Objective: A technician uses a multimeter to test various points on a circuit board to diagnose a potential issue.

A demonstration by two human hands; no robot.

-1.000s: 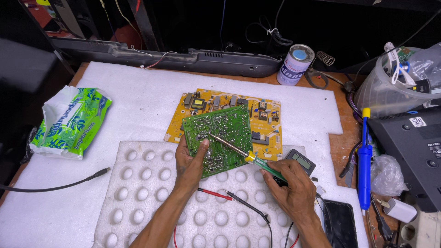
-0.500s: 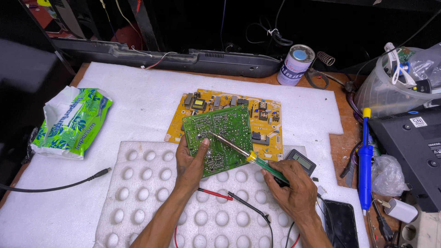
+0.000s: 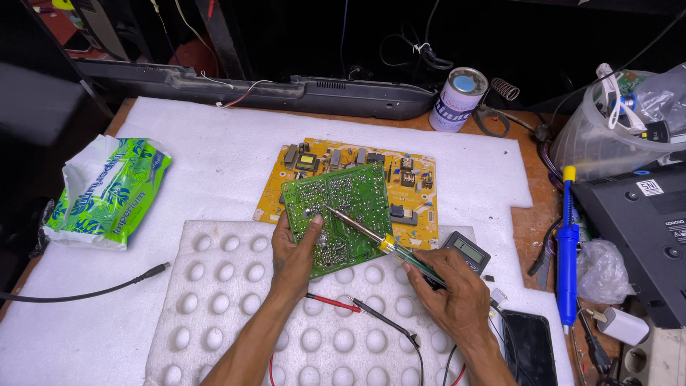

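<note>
The left hand (image 3: 294,251) grips the near left edge of a green circuit board (image 3: 337,214), thumb pressed flat on its solder side, holding it tilted up off the surface. The right hand (image 3: 451,299) is closed around the green handle of a soldering iron (image 3: 371,236), held like a pen; its thin metal shaft slants up and left across the board, and the tip meets the board just right of the left thumb. The board thus sits between the two hands, nearer the left one.

The green board is flat and rectangular, speckled with tiny silver solder points. Behind it, partly covered, lies a larger yellow circuit board (image 3: 411,182) carrying blocky dark components. Under the wrists is a white foam tray (image 3: 214,300) moulded with rows of round dimples, on a soft white foam sheet (image 3: 214,157) that covers most of the wooden tabletop (image 3: 532,221).

A red probe lead (image 3: 329,302) and a black probe lead (image 3: 382,319) cross the tray between the forearms. Just beyond the right hand sits a small grey meter (image 3: 466,250), probably a multimeter, half hidden. To the right lie a blue desoldering pump (image 3: 567,246) with a yellow cap and a glossy black phone (image 3: 530,349). Far left rests a crinkled green and white packet (image 3: 107,191).
</note>
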